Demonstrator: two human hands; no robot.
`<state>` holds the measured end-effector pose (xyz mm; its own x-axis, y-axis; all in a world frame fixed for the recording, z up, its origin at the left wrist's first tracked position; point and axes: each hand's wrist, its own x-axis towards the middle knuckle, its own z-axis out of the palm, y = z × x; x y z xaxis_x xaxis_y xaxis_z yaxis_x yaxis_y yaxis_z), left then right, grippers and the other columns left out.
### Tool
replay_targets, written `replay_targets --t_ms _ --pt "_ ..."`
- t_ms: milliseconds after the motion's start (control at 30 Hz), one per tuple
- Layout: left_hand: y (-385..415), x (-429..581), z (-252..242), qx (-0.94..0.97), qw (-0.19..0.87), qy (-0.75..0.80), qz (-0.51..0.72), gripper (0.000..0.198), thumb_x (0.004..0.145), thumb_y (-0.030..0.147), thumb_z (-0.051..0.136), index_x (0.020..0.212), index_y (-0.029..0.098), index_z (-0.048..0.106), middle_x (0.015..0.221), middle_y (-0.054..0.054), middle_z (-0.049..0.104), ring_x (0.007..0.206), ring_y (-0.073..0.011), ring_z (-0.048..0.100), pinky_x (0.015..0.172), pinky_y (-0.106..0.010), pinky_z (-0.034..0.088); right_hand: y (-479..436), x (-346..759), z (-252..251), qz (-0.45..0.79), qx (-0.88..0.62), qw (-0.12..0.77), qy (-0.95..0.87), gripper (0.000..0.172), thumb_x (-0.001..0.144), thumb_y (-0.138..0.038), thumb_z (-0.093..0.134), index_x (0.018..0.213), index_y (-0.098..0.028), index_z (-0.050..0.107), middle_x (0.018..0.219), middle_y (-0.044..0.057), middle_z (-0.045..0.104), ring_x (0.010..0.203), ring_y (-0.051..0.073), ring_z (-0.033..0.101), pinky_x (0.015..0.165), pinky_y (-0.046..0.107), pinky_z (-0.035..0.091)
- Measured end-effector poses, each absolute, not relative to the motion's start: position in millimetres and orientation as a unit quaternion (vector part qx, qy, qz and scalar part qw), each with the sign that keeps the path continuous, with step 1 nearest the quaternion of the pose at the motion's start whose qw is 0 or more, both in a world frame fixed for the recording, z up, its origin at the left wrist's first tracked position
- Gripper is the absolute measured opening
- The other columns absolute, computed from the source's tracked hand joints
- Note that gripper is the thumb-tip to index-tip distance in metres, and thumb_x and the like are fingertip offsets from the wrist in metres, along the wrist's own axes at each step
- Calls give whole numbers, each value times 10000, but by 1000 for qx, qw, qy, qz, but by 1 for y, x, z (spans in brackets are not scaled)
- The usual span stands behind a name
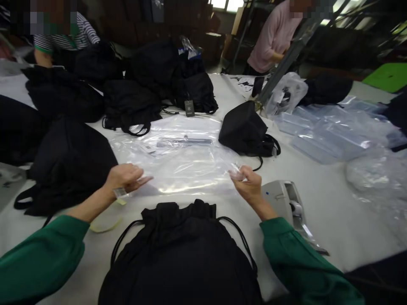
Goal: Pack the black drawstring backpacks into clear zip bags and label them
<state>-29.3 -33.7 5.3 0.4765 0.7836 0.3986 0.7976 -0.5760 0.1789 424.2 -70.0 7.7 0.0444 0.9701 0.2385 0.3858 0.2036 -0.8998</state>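
Note:
A clear plastic bag [187, 167] is stretched flat between my two hands over the white table. Its left side is pinched in my left hand [125, 177], which has a small clear strip at the wrist. My right hand [247, 183] grips the opposite side, fingers curled round the film. Right in front of me lies a black drawstring backpack [181, 258], its gathered top pointing toward the plastic bag and a cord looping out on each side. Beside my right wrist stands a grey tape dispenser [282, 199].
Black bags [70, 161] crowd the left and far side of the table [318, 212]; one has a hang tag [189, 108]. Another black bag [244, 129] sits beyond my right hand. Folded clear bags [330, 131] pile up at right. Two people [273, 38] stand across the table.

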Motion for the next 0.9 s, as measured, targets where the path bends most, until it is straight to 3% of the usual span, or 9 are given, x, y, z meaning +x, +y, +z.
replay_targets --t_ms 167,300,400,567,767,900 --pt "-73 -18 -28 -910 -60 -405 -72 245 895 374 520 734 198 581 722 -41 600 698 -185 525 689 -302 348 -120 411 -29 225 -524 350 -744 345 836 -333 640 571 -223 447 567 -37 402 591 155 367 791 353 343" --pt "-93 -15 -36 -886 -117 -448 -19 330 931 423 431 746 189 570 691 -68 590 681 -219 548 668 -320 349 -155 402 -44 210 -529 291 -769 356 885 -323 565 572 -231 424 562 -19 409 603 174 392 738 341 338" --pt "-98 -16 -29 -861 -181 -475 3 364 865 514 508 688 197 546 612 -47 556 627 -224 543 624 -310 338 -169 396 -41 234 -530 263 -772 319 848 -340 574 572 -233 453 556 -10 443 586 173 412 670 319 352" --pt "-114 -12 -24 -806 -324 -496 -9 421 760 566 581 586 196 481 525 22 482 517 -146 469 528 -253 288 -190 384 -27 277 -556 259 -739 207 834 -362 546 674 -232 568 545 -32 508 531 155 454 530 253 364" --pt "-156 -15 -22 -701 -444 -556 -60 570 863 644 339 493 214 399 407 38 393 349 -113 368 392 -243 307 -210 376 6 505 -587 333 -537 435 796 -606 588 774 -181 681 608 13 635 612 213 594 573 309 492" --pt "-182 -22 -20 -642 -434 -619 -127 530 845 607 420 488 218 460 410 9 458 400 -159 471 422 -272 384 -222 386 23 469 -638 307 -528 515 876 -617 456 705 -183 673 616 34 656 624 241 629 579 318 510"
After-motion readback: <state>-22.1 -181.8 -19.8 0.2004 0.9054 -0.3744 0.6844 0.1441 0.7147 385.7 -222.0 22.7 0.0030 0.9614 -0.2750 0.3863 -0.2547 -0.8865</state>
